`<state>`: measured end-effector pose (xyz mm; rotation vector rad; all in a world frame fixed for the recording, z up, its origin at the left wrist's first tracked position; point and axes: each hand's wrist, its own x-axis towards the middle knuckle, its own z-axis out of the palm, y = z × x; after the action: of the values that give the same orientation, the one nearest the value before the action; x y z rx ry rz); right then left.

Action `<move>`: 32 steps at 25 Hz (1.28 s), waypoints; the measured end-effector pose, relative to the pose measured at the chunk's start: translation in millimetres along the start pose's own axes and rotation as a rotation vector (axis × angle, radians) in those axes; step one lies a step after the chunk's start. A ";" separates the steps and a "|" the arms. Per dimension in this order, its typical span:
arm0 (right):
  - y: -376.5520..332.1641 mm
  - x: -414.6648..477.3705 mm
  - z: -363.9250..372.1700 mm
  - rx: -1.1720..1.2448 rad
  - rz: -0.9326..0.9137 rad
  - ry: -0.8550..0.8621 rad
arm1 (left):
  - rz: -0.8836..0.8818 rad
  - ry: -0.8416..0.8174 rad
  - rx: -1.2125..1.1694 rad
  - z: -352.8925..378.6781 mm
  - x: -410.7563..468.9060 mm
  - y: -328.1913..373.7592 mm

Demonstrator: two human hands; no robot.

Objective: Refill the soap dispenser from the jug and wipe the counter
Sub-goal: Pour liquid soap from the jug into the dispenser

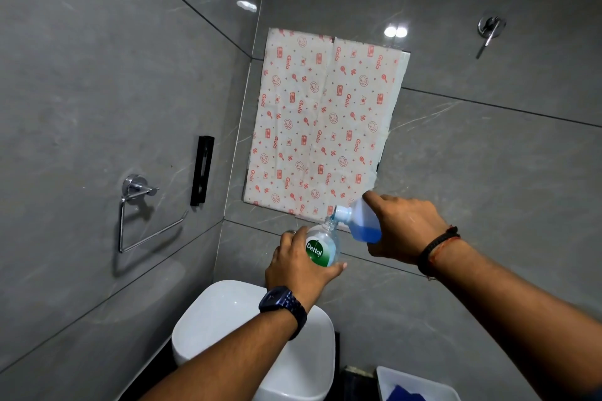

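My left hand [298, 265] grips a clear soap dispenser bottle [322, 246] with a green Dettol label, its open neck pointing up and to the right. My right hand [405, 228] holds a translucent white jug [360, 221] tilted down to the left, blue liquid pooled in its lower side. The jug's white spout meets the bottle's neck, and a thin blue stream runs between them. Both are held in the air above a white basin [228, 325]. The bottle's pump top is not in view.
Grey tiled walls surround me. A patterned paper sheet [322, 124] covers a wall panel behind the hands. A chrome towel ring [140, 215] and a black bracket [202, 171] hang on the left wall. A chrome tap lever [490, 31] sits upper right. A white bin [413, 384] holds something blue.
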<state>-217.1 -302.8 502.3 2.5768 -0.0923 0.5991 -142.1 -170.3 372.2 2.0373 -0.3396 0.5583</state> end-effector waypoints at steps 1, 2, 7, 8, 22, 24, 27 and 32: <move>0.5 0.1 0.6 -0.003 0.000 0.001 | 0.000 -0.001 0.000 0.6 0.3 0.0; 0.9 0.1 1.2 -0.007 0.000 0.004 | 0.001 -0.001 0.002 1.2 0.6 -0.1; 3.4 0.5 3.5 -0.007 0.009 -0.015 | 0.001 -0.004 0.013 4.9 1.0 1.0; 4.0 0.3 3.9 -0.005 0.010 -0.021 | 0.002 -0.006 0.014 6.0 1.2 1.3; 8.5 0.3 11.7 -0.039 0.003 -0.017 | -0.004 -0.017 0.023 13.5 1.2 -0.3; 8.2 0.4 12.1 -0.040 0.002 -0.017 | -0.007 -0.017 0.026 13.9 1.2 -1.2; 7.4 0.7 11.6 -0.034 0.007 -0.030 | -0.003 -0.013 0.025 15.0 1.2 -1.9; 5.8 0.4 11.2 -0.025 0.007 -0.038 | 0.000 -0.016 0.020 15.7 1.4 -2.8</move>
<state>-213.2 -313.2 496.3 2.5651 -0.1211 0.5490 -135.7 -182.6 364.1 2.0617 -0.3447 0.5476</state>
